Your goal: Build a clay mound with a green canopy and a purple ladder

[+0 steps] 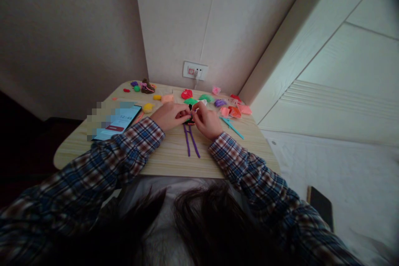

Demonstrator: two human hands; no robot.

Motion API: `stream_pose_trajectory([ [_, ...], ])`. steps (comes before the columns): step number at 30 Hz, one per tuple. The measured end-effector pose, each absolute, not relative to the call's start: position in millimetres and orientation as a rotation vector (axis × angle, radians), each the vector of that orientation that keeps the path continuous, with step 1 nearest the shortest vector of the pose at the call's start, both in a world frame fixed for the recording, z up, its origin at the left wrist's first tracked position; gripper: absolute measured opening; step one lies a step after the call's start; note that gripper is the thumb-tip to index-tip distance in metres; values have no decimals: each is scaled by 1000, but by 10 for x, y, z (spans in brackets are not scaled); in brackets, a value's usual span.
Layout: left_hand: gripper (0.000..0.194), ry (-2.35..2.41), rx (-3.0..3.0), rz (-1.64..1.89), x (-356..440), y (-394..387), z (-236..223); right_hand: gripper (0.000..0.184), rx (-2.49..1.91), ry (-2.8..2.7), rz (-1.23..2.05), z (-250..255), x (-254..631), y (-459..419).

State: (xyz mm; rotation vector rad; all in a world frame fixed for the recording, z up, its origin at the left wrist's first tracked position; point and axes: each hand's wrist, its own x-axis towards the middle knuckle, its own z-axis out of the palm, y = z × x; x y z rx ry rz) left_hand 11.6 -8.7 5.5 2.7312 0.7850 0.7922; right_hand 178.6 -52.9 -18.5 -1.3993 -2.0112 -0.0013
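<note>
My left hand (171,115) and my right hand (207,120) meet over a small dark modelling-clay piece (188,122) with green and reddish bits. The left thumb and fingers close on its left side. On its right, my right thumb and fingertips are pinched together, and whatever they hold is too small to make out. Two thin purple clay strips (190,141) lie on the table below the piece, running toward me. Fingers hide much of the dark piece. Beyond the hands is green clay (190,101), and a teal plastic tool (232,128) lies right of my right hand.
A lit phone (121,122) lies at the table's left. Along the back are a brown clay figure (147,87), yellow clay (147,108), red clay (187,94), purple clay (220,103) and orange packets (234,111). Behind is a wall socket (195,70); a dark flat object (321,205) lies right.
</note>
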Motion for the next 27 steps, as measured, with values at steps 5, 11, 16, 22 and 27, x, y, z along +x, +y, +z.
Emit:
stream_pose_trajectory([
  [5,12,777,2724,735,121,-64,22,16,-1442,-2044,-13,-185,1787,-537],
  [11,12,797,2725,668,124,-62,10,16,-1470,-2075,-25,-180,1786,-544],
  [16,13,782,2722,660,117,-62,13,13,-1432,-2086,-33,-183,1791,-531],
  [22,14,787,2721,650,119,-61,8,13,-1426,-2082,-48,-183,1793,-534],
  [27,14,794,2727,630,124,-67,18,13,-1430,-2085,-33,-182,1792,-537],
])
